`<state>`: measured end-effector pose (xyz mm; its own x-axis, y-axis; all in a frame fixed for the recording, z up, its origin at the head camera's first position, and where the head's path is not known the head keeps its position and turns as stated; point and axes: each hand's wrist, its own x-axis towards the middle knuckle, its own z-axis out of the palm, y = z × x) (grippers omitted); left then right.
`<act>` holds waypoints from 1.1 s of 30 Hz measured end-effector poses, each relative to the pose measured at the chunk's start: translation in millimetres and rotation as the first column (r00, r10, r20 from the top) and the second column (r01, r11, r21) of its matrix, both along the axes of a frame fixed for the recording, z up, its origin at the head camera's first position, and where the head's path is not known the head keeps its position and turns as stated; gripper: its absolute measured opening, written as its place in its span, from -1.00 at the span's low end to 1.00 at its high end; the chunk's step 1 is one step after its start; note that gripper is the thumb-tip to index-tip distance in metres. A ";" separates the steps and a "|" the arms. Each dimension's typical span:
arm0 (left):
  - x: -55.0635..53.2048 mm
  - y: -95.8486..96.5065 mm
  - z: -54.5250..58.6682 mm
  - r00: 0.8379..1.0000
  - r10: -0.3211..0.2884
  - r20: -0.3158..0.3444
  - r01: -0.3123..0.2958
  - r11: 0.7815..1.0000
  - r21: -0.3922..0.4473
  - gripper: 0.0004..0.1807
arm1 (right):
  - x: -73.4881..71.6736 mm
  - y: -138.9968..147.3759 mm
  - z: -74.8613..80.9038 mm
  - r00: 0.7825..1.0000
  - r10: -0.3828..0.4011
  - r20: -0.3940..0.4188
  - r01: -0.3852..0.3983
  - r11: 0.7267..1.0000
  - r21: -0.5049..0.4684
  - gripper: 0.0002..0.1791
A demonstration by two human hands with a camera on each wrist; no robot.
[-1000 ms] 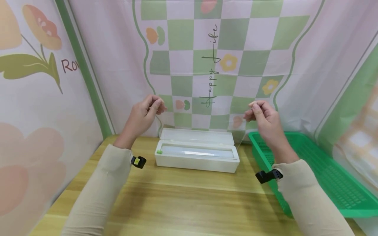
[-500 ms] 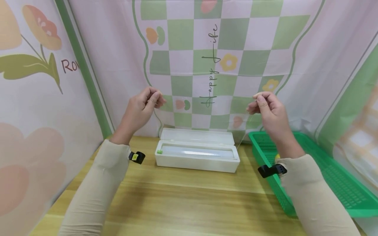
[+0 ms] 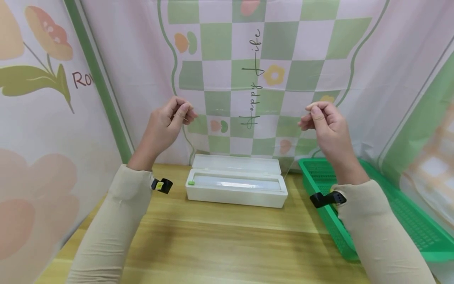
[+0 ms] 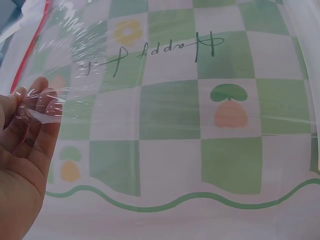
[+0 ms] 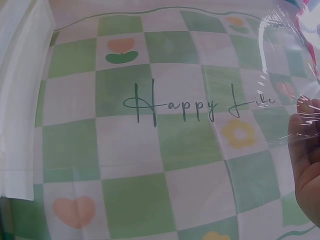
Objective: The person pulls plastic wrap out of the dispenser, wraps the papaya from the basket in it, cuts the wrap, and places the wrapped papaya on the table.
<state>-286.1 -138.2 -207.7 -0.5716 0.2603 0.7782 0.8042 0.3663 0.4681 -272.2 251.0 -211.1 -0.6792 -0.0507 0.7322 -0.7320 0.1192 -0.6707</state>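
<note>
Over the remote feed I saw the left hand (image 3: 164, 124) and the right hand (image 3: 329, 128) each pinching the clear film (image 4: 80, 55), which spanned left to right between them. The basket (image 3: 393, 205) stood along the table's (image 3: 220, 244) right edge. Below the hands, by the far edge, the open box (image 3: 234, 198) lay lengthwise parallel to that span, neither hand clearly nearer; I couldn't tell whether the film reached it.

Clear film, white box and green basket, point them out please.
Clear film (image 4: 86, 75), left wrist view, on its bright creases.
White box (image 3: 235, 197), head view, on its front wall.
Green basket (image 3: 415, 223), head view, on its mesh floor.
</note>
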 end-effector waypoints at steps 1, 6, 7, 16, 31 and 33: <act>0.2 -0.1 0.5 1.000 0.000 -0.004 0.000 1.000 0.000 -0.76 | 0.3 0.2 0.6 1.000 0.000 -0.001 0.000 1.000 0.002 -0.77; 3.5 0.4 3.5 1.000 0.002 -0.022 -0.003 1.000 -0.009 -0.77 | 1.8 1.4 1.9 1.000 0.020 -0.003 -0.020 1.000 -0.019 -0.77; 4.4 0.4 3.7 1.000 0.004 -0.024 -0.005 1.000 -0.012 -0.77 | 2.3 1.8 1.7 1.000 0.027 -0.005 -0.027 0.999 -0.023 -0.77; 18.4 -2.8 -2.8 0.997 -0.012 -0.078 0.010 1.000 -0.029 -0.80 | 15.5 9.0 -10.3 0.998 0.032 -0.056 -0.033 0.999 -0.010 -0.75; 41.9 -8.1 -19.7 0.991 -0.094 -0.096 0.095 0.995 0.002 -0.87 | 44.1 14.6 -32.5 0.994 0.050 -0.100 -0.045 0.997 0.056 -0.77; 44.0 -8.7 -20.4 0.991 -0.098 -0.091 0.098 0.995 0.001 -0.88 | 47.5 15.2 -34.2 0.996 0.040 -0.083 -0.033 0.997 0.074 -0.77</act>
<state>-242.1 -146.9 -228.1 -0.4707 0.3069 0.8272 0.8752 0.2811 0.3937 -224.8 266.2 -245.3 -0.6115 -0.1297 0.7805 -0.7907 0.1376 -0.5966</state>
